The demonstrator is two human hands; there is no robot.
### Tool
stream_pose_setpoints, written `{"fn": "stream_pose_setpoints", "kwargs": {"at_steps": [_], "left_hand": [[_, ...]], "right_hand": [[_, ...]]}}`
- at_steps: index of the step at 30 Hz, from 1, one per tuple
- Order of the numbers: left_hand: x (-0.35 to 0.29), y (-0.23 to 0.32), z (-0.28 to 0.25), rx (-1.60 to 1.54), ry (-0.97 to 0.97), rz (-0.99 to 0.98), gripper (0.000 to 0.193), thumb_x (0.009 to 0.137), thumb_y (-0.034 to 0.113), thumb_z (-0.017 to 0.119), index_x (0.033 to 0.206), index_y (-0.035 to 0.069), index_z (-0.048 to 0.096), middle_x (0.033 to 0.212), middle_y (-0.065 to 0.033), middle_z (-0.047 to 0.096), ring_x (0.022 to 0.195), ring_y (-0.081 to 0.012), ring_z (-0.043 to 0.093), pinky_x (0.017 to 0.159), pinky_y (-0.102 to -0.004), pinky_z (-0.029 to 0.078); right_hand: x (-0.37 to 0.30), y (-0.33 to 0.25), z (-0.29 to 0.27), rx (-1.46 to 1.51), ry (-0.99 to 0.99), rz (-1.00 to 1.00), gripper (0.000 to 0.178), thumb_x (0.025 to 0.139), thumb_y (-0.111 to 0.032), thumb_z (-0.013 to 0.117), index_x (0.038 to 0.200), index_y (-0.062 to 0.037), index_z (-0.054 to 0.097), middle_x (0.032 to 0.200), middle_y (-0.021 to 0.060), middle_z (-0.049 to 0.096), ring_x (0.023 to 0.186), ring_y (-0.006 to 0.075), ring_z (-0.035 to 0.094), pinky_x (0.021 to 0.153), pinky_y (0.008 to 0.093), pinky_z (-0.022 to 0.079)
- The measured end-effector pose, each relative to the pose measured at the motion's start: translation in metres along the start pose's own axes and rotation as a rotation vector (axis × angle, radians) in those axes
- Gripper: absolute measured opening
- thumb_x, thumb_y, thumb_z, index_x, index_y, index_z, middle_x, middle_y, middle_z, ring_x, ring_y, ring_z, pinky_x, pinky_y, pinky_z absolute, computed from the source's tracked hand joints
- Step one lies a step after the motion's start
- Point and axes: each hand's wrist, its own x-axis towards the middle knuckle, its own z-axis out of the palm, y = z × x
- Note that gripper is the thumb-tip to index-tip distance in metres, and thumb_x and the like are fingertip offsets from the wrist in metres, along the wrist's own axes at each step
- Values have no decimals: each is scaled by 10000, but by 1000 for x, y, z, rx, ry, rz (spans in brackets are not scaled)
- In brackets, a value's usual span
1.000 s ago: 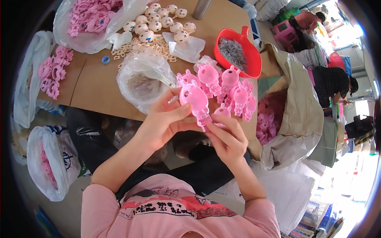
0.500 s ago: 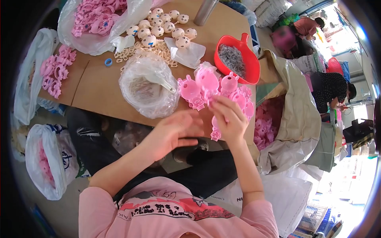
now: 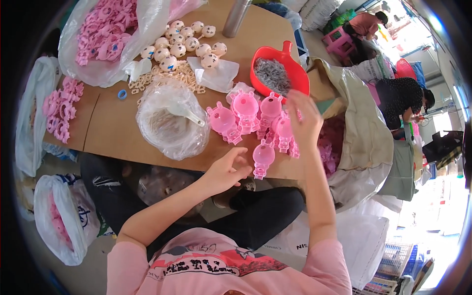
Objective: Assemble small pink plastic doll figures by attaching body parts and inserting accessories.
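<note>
My left hand [image 3: 227, 169] hovers by the table's front edge with its fingers apart and nothing in them. Just right of it lies a pink plastic figure shell [image 3: 264, 156], with small ears, a round hollow head and a little body. Several more of these shells [image 3: 245, 104] sit in a cluster behind it. My right hand [image 3: 305, 118] is raised at the lower right side of a red scoop-shaped tray [image 3: 297, 73]. Motion blurs its fingers, so whether they hold anything is unclear. In the tray lies a heap of small grey metal pieces [image 3: 272, 74].
A plastic-lined tub [image 3: 172, 145] with a white-handled tool stands left of the shells. Behind it are small cream parts [image 3: 153, 77] and several patterned cream balls [image 3: 178, 49]. A steel flask [image 3: 237, 18], a bag of pink parts [image 3: 66, 49] and an open sack [image 3: 361, 142] surround these.
My right hand has left the pink shells and moved up and right to the red tray. The left hand has opened lower down, near the front shell. The whole view has shifted slightly.
</note>
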Motion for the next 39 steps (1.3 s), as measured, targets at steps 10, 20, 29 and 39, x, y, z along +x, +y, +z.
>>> {"fn": "stream_pose_setpoints", "kwargs": {"at_steps": [10,20,29,39], "left_hand": [[47,15,20,2,22,-109,423,899,159,586,1258,-10,441,850,-158,654,603,-214,683,481,-274,536],[30,15,20,-96,-60,-54,305,916,163,586,1141,-25,502,809,-129,663,637,-194,678,527,-291,550],[13,29,18,-383,-155,-100,405,941,272,577,1228,34,419,1025,-109,567,820,-195,650,601,-311,564],[11,21,18,-544,-239,-172,401,961,283,542,1235,21,413,1130,-120,556,939,-232,639,759,-371,566]], "right_hand": [[59,119,38,-522,-751,329,212,716,-247,702,920,-200,736,933,64,701,928,263,651,804,414,509],[36,126,16,-223,-298,265,166,780,-221,668,893,-110,720,820,126,688,815,300,658,738,391,507],[36,103,8,-177,-204,436,210,817,-249,672,868,-46,695,760,130,677,721,302,650,695,383,497],[37,123,15,-379,-191,237,140,749,-162,667,878,-133,714,1027,55,634,1031,287,550,859,386,463]]}}
